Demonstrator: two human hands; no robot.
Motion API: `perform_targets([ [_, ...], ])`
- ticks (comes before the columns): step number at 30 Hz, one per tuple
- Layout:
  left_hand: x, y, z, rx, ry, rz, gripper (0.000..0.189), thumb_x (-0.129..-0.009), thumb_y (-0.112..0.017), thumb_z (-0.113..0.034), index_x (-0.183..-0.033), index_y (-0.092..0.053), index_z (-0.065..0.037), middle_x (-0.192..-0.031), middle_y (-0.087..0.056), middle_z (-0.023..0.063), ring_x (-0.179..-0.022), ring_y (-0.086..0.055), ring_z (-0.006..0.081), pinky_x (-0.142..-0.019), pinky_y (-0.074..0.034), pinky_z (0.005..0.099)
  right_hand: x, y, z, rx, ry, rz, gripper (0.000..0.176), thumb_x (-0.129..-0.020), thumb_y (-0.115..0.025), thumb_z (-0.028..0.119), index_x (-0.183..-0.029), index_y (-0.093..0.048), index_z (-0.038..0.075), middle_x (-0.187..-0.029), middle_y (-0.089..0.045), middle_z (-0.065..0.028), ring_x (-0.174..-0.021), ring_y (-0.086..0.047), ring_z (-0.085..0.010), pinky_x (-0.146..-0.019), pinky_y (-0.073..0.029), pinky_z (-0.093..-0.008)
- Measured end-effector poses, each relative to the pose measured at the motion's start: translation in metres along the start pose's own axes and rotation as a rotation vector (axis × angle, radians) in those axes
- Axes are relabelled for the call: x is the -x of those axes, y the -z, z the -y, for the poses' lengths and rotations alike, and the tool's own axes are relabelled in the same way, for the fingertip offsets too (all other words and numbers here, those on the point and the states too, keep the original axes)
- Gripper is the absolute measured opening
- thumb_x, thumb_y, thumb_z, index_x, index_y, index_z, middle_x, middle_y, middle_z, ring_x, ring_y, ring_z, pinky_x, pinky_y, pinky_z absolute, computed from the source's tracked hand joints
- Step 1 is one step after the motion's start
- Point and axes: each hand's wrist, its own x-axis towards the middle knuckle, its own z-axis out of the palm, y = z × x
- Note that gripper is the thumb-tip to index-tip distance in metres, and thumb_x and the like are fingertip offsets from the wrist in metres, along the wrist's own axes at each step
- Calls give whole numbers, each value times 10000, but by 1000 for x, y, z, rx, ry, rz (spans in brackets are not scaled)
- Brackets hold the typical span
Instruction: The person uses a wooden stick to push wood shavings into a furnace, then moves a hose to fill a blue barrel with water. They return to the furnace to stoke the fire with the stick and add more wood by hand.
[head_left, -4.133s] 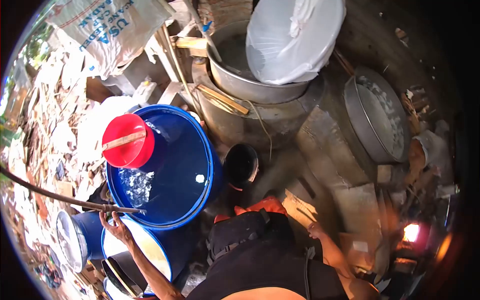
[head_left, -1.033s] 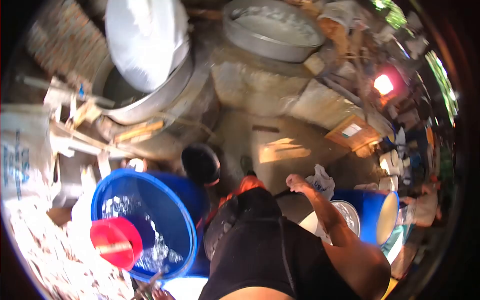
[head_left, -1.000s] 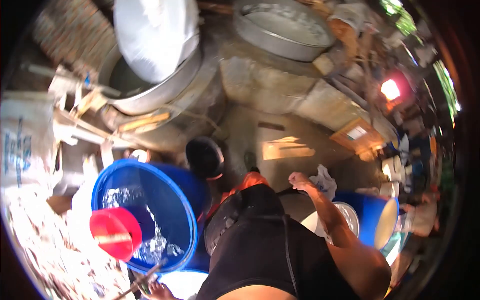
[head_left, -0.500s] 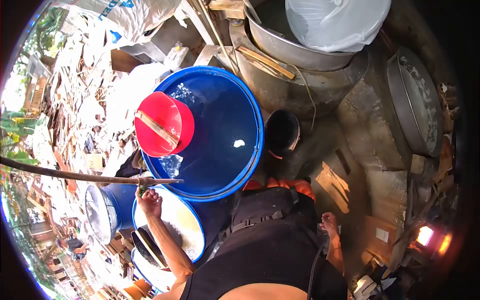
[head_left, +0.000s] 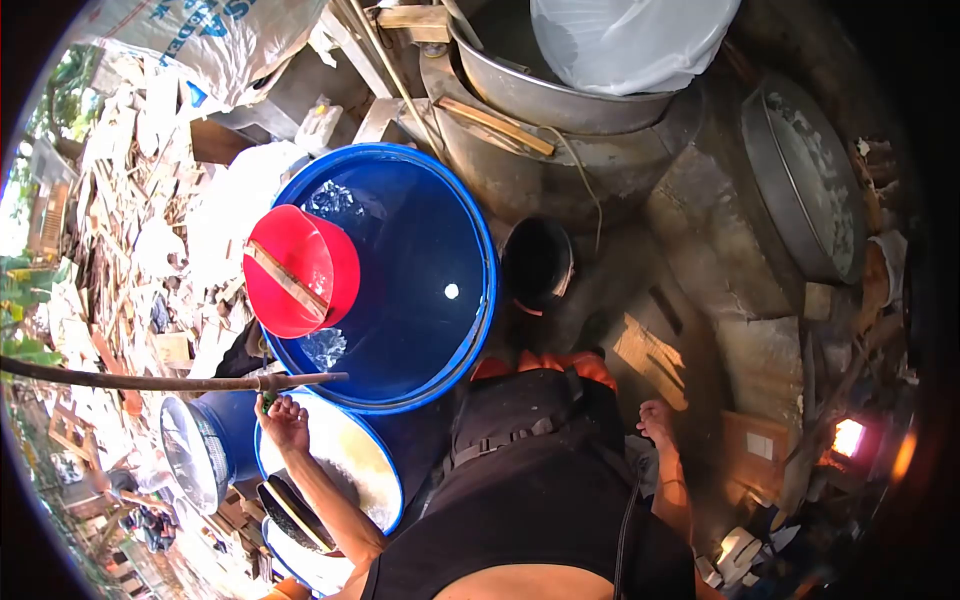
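Observation:
My left hand [head_left: 286,424] is raised with its fingers curled at a small green tap handle [head_left: 268,401] under a pipe [head_left: 190,383]. The pipe's end reaches over the rim of a large blue barrel [head_left: 420,290] of water. Inside the barrel, by its left side, floats or rests a red bucket [head_left: 335,265] with a wooden bar across its top. Bright glints lie on the water. My right hand [head_left: 656,424] hangs low at my right side, fingers loosely curled, with nothing visible in it.
A black bucket [head_left: 537,262] stands right of the barrel. Behind it is a large metal vat [head_left: 590,108] with a white plastic cover [head_left: 630,40]. A round metal pan [head_left: 800,180] leans at right. Fire glows in an opening [head_left: 848,437]. More blue barrels [head_left: 385,455] stand at left.
The whole view has shifted slightly, so most things sit further left. My right hand has risen a little beside my body. My left hand stays at the tap handle.

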Motion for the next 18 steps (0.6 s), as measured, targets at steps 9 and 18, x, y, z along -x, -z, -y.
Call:
perform_targets([
  [9, -1, -1, 1, -34, -23, -22, 414, -846, -550, -518, -739, -565, -118, -616, -532, -18, -509, -496, 116, -467, -388, 279, -1, -4, -8, 67, -93, 16, 118, -871, -513, 115, -966, -581, 130, -763, -586, -4, -552, -616, -129, -443, -471, -272],
  [18, -12, 16, 0, 174, 10, 203, 339, -904, -546, -397, -759, -525, -92, -604, -431, -15, -492, -366, 83, -456, -310, 225, -2, -6, 8, 58, -106, 1, 123, -897, -537, 161, -1009, -571, 122, -815, -593, -22, -593, -624, -124, -461, -473, -254],
])
